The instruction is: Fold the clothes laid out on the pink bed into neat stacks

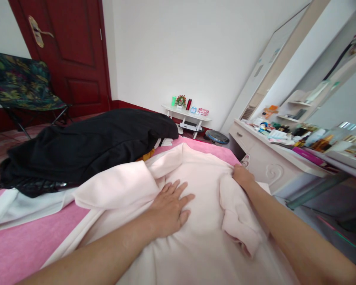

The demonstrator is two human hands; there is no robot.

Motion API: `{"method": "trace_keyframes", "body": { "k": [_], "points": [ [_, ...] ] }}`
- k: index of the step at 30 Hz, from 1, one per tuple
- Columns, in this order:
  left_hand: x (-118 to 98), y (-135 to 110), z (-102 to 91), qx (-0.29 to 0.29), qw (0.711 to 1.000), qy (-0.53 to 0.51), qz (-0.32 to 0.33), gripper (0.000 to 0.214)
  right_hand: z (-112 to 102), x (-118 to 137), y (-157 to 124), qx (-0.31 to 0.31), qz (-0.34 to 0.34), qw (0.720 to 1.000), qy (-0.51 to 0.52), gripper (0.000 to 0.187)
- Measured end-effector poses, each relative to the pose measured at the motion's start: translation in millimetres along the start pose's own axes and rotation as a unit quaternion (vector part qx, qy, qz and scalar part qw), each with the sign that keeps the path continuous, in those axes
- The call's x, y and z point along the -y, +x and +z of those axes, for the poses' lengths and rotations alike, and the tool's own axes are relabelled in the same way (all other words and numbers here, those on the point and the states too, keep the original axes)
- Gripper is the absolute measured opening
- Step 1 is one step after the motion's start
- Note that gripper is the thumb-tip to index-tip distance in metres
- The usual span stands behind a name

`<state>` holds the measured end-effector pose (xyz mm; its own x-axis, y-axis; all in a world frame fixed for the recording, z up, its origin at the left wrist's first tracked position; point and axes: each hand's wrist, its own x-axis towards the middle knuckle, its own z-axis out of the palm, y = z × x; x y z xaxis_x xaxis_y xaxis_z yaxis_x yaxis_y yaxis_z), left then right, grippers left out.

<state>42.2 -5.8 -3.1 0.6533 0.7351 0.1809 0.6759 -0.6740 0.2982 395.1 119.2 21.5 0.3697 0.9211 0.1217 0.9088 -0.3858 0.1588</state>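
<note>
A pale pink garment (195,174) lies spread on a bed with a pink sheet (23,241). My left hand (170,208) rests flat on the middle of the garment, fingers stretched out and apart. My right hand (241,176) is closed on the garment's right edge, pinching the fabric near a folded sleeve (240,217) that lies alongside my forearm.
A heap of black clothes (86,146) sits on the bed beyond the garment, with white cloth (20,206) beside it. A dressing table (273,158) crowded with bottles stands to the right. A folding chair (23,85), a red door (71,51) and a low white shelf (186,114) are farther back.
</note>
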Motion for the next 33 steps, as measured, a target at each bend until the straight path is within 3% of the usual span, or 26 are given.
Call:
{"method": "trace_keyframes", "body": {
  "k": [3,5,7,8,11,13,14,15,17,19,20,25,29,33],
  "points": [
    [0,-1,0.9,-0.002,1.000,0.009,0.003,0.049,-19,5,-42,-0.097,-0.106,0.989,0.045,0.043],
    [0,-1,1.7,-0.007,1.000,0.017,0.004,0.049,-27,7,-76,-0.118,-0.215,0.967,0.066,0.038],
    [0,-2,2.3,-0.009,1.000,0.024,0.005,0.049,-35,5,-105,-0.074,-0.282,0.955,0.060,0.039],
    [-1,-3,2.5,-0.010,1.000,0.027,0.005,0.049,-39,2,-115,-0.045,-0.285,0.956,0.053,0.042],
    [-2,-4,2.5,-0.015,0.999,0.035,0.006,0.048,-63,-7,-127,0.074,-0.220,0.972,0.044,0.048],
    [-3,-4,2.1,-0.016,0.999,0.039,0.008,0.048,-82,-5,-127,0.191,-0.206,0.957,0.070,0.043],
    [-3,-4,1.9,-0.017,0.999,0.041,0.009,0.048,-89,0,-127,0.222,-0.209,0.948,0.089,0.039],
    [-4,-4,1.7,-0.020,0.999,0.043,0.010,0.048,-94,9,-128,0.217,-0.211,0.947,0.110,0.033],
    [-4,-5,2.0,-0.026,0.998,0.048,0.011,0.048,-92,33,-134,0.116,-0.202,0.960,0.156,0.022],
    [-5,-6,3.2,-0.031,0.998,0.053,0.010,0.048,-75,60,-142,0.002,-0.200,0.961,0.192,0.021],
    [-5,-7,4.1,-0.031,0.998,0.055,0.008,0.048,-63,72,-146,-0.027,-0.215,0.956,0.199,0.025],
    [-12,-6,0.6,-0.006,0.997,0.081,-0.002,0.050,-10,98,-160,-0.071,-0.245,0.958,0.131,0.049],
    [-16,16,-19.2,0.043,0.994,0.096,0.011,0.045,-9,93,-163,-0.100,-0.256,0.953,0.130,0.045],
    [3,59,-34.3,0.000,0.996,0.083,-0.044,0.037,-14,91,-162,-0.123,-0.266,0.944,0.152,0.041]
  ]
}}
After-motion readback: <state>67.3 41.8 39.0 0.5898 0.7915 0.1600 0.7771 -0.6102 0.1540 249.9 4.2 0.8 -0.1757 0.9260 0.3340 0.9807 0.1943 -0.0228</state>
